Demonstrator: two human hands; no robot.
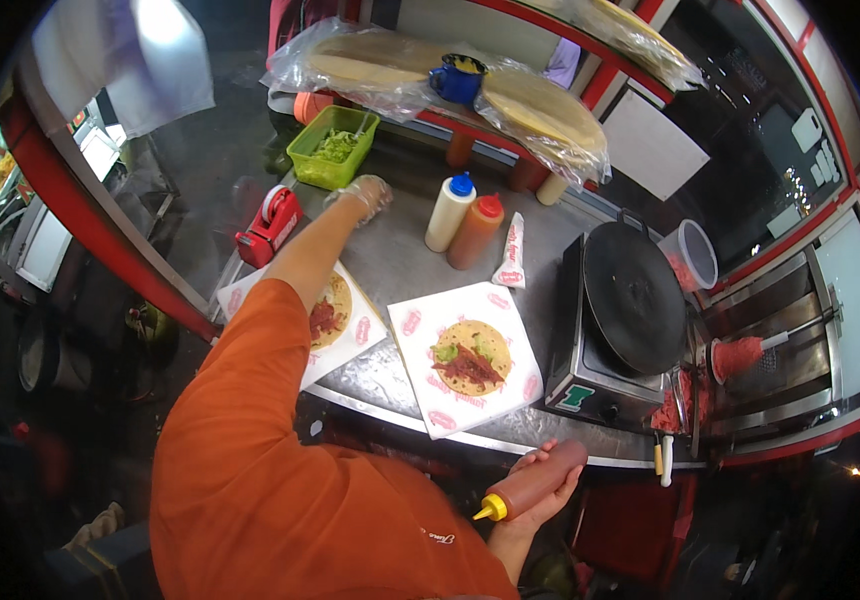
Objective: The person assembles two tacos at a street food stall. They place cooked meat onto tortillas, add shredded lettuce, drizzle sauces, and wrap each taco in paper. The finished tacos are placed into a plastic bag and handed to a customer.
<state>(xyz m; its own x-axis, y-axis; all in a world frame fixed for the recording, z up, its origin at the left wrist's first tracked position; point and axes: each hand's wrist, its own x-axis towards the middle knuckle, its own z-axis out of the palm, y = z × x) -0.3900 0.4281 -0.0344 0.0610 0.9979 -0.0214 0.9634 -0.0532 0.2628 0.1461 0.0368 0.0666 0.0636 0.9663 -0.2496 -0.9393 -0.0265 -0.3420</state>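
My right hand (556, 500) is wrapped round a squeeze bottle (540, 482) of reddish-brown sauce. The bottle lies tilted in front of my body, its yellow nozzle pointing down to the left. Stretched far forward, my left hand (366, 197) wears a clear plastic glove. It is just beside the near right corner of a green tub (331, 172) of shredded lettuce (336, 147); its fingers are too indistinct to read. On a printed paper sheet (420, 395) lies a tortilla (491, 343) with meat and lettuce. Another tortilla (334, 322), topped with meat, is partly behind my left arm.
A white-filled bottle (447, 215) and an orange one (476, 235) stand beyond the sheets, near a paper-wrapped cone (513, 255). A black griddle (636, 295) sits at the right. A red tape dispenser (270, 225) is left of my forearm. Bagged tortillas (540, 108) and a blue mug (457, 78) occupy the shelf.
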